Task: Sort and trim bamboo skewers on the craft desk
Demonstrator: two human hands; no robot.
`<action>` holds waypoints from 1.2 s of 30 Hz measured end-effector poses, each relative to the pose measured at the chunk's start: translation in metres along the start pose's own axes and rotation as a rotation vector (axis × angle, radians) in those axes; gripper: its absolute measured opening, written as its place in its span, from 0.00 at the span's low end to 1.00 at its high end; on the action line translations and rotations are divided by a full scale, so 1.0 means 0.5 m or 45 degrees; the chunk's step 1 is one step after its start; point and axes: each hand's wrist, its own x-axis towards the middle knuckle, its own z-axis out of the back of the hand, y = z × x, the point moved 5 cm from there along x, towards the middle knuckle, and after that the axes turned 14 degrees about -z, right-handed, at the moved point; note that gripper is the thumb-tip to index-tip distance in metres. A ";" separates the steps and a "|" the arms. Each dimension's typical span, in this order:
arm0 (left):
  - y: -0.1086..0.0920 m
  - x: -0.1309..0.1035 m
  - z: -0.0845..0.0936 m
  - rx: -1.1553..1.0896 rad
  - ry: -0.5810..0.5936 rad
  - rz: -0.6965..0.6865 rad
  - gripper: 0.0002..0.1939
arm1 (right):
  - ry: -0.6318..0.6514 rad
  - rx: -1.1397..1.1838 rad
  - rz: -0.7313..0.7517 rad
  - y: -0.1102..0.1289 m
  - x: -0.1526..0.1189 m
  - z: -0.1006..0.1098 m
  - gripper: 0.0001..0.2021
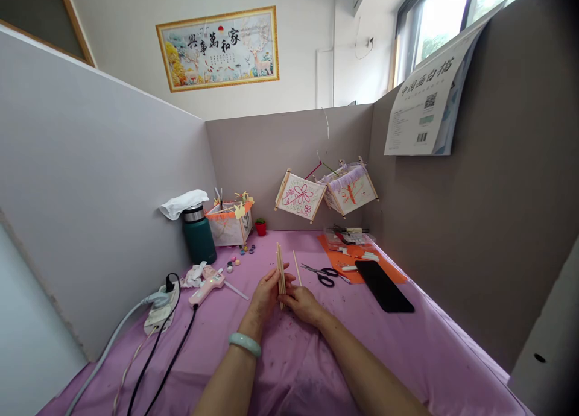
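My left hand (266,288) is closed around a small bundle of thin wooden sticks (281,271), held upright over the purple cloth. Lower on the same bundle, my right hand (300,301) grips with its thumb and fingers. The two hands nearly meet, and the palm sides are partly hidden. A single loose stick (297,267) lies on the cloth just beyond my right hand. To the right of it rest scissors (323,274) with black handles, blades slightly apart. On the left lies a pink hot glue gun (208,288) with a glue stick (236,291) beside its rear end.
A power strip (159,310) with trailing cables stands at left, near a green bottle (199,238). A decorated paper lantern (228,223) stands behind. Two lanterns hang ahead, one with pink flowers (300,194). A black phone (384,286) lies on orange paper (398,275) at right.
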 end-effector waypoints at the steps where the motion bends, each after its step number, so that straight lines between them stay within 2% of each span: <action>1: -0.002 -0.001 -0.002 -0.008 0.007 -0.005 0.21 | -0.002 -0.020 -0.006 0.001 -0.001 0.001 0.12; 13: -0.011 -0.002 -0.011 -0.058 -0.007 -0.024 0.18 | -0.016 0.009 -0.061 -0.012 0.006 -0.001 0.14; 20: -0.006 0.002 0.000 -0.081 -0.097 -0.087 0.14 | -0.056 -0.055 0.060 0.003 -0.001 -0.002 0.07; 26: -0.012 0.002 -0.004 -0.067 -0.104 -0.091 0.16 | -0.126 -0.259 0.187 0.027 -0.021 -0.002 0.11; 31: -0.012 0.003 -0.004 0.052 -0.104 -0.086 0.23 | -0.140 -0.396 0.123 0.024 -0.022 -0.007 0.12; 36: 0.001 0.006 0.005 0.223 -0.154 -0.121 0.18 | -0.167 -0.471 0.120 0.039 -0.029 -0.002 0.10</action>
